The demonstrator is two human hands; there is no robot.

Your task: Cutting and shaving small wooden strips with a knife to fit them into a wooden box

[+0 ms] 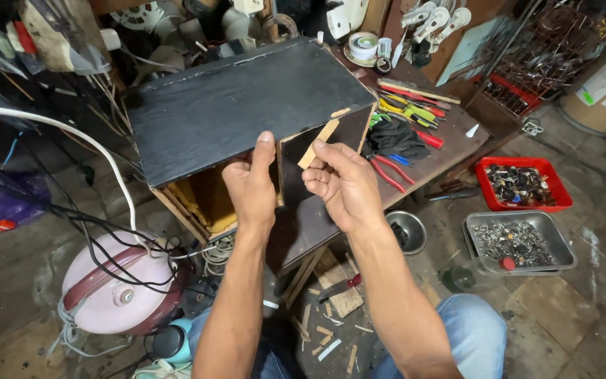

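one black box (240,105), lying tilted on the bench (450,144), open side toward the camera, bare wood showing inside at the lower left. left hand (252,184) is closed on the box's front edge, thumb flat on the black top, fingers wrapped under. right hand (341,184) pinches one thin wood strip (317,144) between thumb and fingertips, the strip laid slantwise against the box's cut-out corner, touching the panel.

risks, as i read it:
- strip is thin and held only at its lower end. sideways push could snap it or let it slide off the corner.
- box rests partly off the bench edge, steadied by the left hand alone. if that grip eases, it likely tips toward the pink cooker (117,288) and the cables below.
- white cable (71,130) runs just beside the box's left side, could snag if the box turns.
- wood offcuts (331,330) scattered on the floor between the knees, easy to mix up with the good strip if it drops.

counts:
- box: 1
- strip in hand: 1
- red-handled pliers (391,168) on bench: 1 pair clear, other tools beside it in a heap, can't count
- trays on the floor at right: 2, one red tray (520,184), one metal tray (517,242), both full of small parts
- steel bowl (405,231): 1, under the bench edge
- tape roll (364,44): 1, far end of bench
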